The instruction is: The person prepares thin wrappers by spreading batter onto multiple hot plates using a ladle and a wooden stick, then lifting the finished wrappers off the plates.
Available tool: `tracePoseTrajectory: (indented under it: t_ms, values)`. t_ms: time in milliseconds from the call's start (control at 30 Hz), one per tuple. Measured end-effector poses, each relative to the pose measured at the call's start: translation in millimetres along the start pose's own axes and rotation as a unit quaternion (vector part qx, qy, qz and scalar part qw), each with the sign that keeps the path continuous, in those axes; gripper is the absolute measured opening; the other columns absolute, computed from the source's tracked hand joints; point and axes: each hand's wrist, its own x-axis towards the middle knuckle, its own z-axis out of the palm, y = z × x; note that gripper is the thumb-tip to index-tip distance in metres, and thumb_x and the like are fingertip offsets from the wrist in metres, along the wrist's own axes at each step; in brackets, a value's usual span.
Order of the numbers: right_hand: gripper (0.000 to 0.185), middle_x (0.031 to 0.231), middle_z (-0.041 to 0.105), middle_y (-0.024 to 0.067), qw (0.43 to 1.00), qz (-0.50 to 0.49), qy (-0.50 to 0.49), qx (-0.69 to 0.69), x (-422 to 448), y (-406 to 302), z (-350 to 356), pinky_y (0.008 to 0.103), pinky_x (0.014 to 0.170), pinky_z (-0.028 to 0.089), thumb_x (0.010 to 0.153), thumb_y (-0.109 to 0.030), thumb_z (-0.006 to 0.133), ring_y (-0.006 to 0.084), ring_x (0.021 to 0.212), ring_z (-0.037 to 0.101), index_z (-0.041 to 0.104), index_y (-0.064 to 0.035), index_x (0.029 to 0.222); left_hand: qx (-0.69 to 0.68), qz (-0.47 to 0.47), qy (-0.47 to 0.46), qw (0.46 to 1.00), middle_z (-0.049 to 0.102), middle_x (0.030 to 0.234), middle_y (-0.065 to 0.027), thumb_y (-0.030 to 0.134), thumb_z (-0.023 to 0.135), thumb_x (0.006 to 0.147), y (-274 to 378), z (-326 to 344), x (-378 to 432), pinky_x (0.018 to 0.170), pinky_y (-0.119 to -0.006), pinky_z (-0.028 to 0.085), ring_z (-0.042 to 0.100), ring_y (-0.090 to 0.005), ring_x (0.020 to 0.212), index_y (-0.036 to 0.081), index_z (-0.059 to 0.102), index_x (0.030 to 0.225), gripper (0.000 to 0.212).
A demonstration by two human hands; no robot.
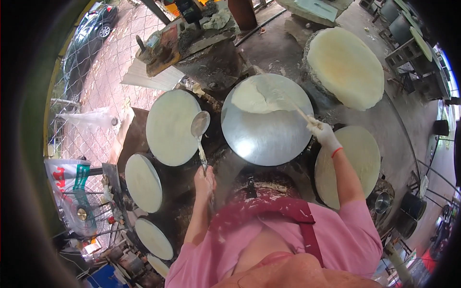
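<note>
In front of me is a round metal griddle (264,138), with pale batter (248,95) spread over its far part and bare shiny metal nearer me. My right hand (324,135), in a white glove, grips a thin wooden stick (293,102) that reaches across the batter to the griddle's far edge; its far end is blurred. My left hand (205,181) is bare and holds a long-handled metal ladle (200,124). The ladle's bowl is raised in front of the right edge of a batter-covered griddle (171,131), and pale batter coats its handle.
More batter-covered griddles stand at left (143,183) and lower left (153,237), with another griddle (356,162) under my right forearm. A stack of round flatbreads (345,66) rests at far right. A cluttered stand (212,57) is beyond; a fan (82,214) and wire fence (108,72) line the left.
</note>
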Motion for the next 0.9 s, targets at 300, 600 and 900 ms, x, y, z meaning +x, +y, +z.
tracePoseTrajectory:
  t_ms: [300, 600, 900]
  values:
    - [0.043, 0.127, 0.054, 0.006, 0.981, -0.038, -0.158, -0.103, 0, -8, -1, 0.0206, 0.083, 0.042, 0.085, -0.011, 0.059, 0.0074, 0.094, 0.054, 0.053, 0.0028, 0.125, 0.023, -0.041, 0.02, 0.999, 0.041, 0.053, 0.0019, 0.017, 0.051, 0.095, -32, -10, -6, 0.035, -0.024, 0.029, 0.037, -0.0077, 0.037, 0.007, 0.046, 0.079, 0.019]
    - [0.047, 0.102, 0.059, -0.002, 0.965, 0.079, -0.239, -0.074, 11, -26, -5, 0.0174, 0.057, 0.039, 0.085, -0.01, 0.06, 0.0019, 0.069, 0.047, 0.05, -0.0015, 0.13, 0.214, 0.021, 0.077, 0.974, 0.051, 0.06, -0.0106, 0.019, 0.054, 0.091, -78, -33, -5, 0.051, -0.035, 0.041, 0.051, -0.022, 0.053, 0.001, 0.051, 0.078, 0.022]
    - [0.043, 0.117, 0.059, 0.0039, 0.945, 0.001, -0.268, -0.19, 35, -49, -5, 0.0203, 0.082, 0.041, 0.084, -0.015, 0.062, 0.007, 0.092, 0.051, 0.055, 0.0012, 0.123, 0.352, 0.162, 0.098, 0.917, 0.055, 0.07, -0.0246, 0.017, 0.057, 0.089, -41, -15, 54, 0.058, -0.044, 0.043, 0.054, -0.0438, 0.065, -0.002, 0.049, 0.078, 0.023]
